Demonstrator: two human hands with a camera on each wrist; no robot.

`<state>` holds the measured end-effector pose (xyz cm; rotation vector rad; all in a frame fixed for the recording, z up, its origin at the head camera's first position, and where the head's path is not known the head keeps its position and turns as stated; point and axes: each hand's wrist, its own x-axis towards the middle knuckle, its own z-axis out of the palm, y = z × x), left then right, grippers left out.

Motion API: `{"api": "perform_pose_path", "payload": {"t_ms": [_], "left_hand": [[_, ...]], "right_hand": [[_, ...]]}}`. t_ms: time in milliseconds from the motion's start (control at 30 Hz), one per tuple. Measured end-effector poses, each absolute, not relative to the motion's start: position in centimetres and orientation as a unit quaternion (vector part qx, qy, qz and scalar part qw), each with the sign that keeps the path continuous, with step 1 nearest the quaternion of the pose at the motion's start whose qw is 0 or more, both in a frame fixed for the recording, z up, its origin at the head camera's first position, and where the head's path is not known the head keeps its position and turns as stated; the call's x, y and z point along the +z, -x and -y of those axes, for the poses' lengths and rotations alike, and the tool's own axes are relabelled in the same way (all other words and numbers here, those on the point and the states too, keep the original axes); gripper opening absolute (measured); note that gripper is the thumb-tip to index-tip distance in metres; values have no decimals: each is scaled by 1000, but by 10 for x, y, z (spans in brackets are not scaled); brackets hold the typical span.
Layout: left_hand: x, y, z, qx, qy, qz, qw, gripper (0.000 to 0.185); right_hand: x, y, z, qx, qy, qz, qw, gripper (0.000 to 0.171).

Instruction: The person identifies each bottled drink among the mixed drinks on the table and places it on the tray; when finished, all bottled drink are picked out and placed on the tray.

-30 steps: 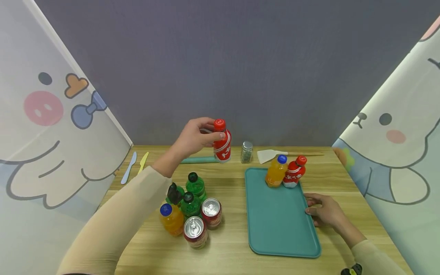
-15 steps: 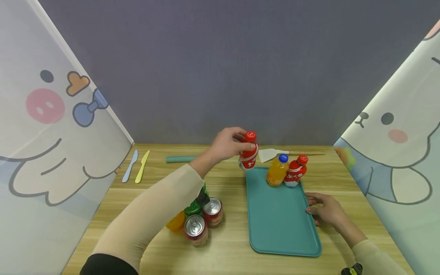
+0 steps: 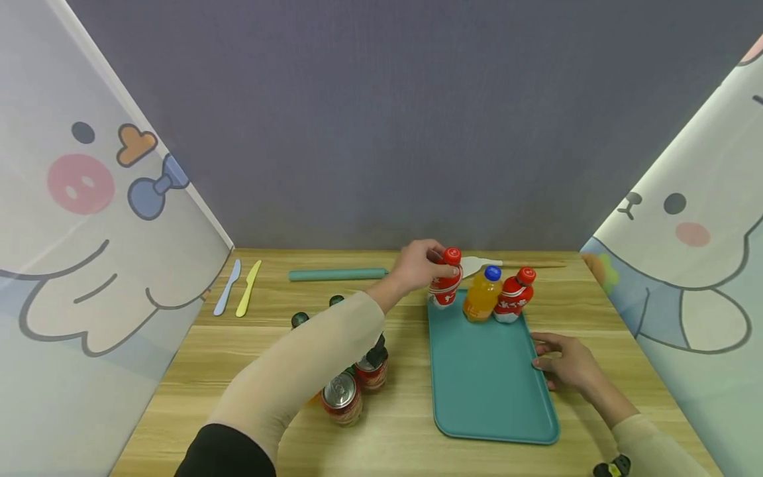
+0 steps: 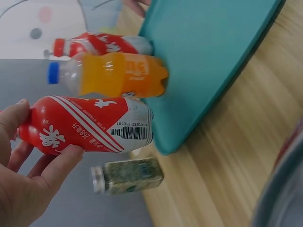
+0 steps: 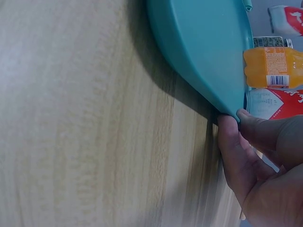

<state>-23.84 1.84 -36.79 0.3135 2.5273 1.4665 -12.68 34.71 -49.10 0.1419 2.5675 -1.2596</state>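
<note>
My left hand (image 3: pixel 419 268) grips a red bottle (image 3: pixel 444 289) by its upper part, over the back left corner of the teal tray (image 3: pixel 489 391). In the left wrist view, this red bottle (image 4: pixel 94 124) shows a barcode and white lettering, with thumb and fingers around its shoulder. An orange drink bottle (image 3: pixel 481 299) with a blue cap stands at the tray's back, and another red bottle (image 3: pixel 512 299) stands right beside it. My right hand (image 3: pixel 563 361) pinches the tray's right rim; the right wrist view shows thumb and finger on the edge of the tray (image 5: pixel 203 52).
Left of the tray are soda cans (image 3: pixel 341 397) and green bottles, partly hidden by my left sleeve (image 3: pixel 310 358). A teal stick (image 3: pixel 336 274), a white spatula (image 3: pixel 473 265) and two plastic knives (image 3: pixel 248 288) lie behind. A spice jar (image 4: pixel 133 175) stands near the tray's corner.
My left hand has carried the red bottle to the right and down, from behind the green bottles to the tray's back left corner. My right hand stays at the rim.
</note>
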Motion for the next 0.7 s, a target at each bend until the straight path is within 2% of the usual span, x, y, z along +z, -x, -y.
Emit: {"api": "perform_pose_path", "payload": {"t_ms": [367, 700], "left_hand": [[-397, 236, -41, 465, -103, -874, 94, 34], [-409, 233, -49, 466, -89, -876, 87, 27]], "right_hand": [[-491, 128, -348, -435, -50, -888, 141, 62], [-493, 129, -349, -439, -52, -885, 145, 63]]}}
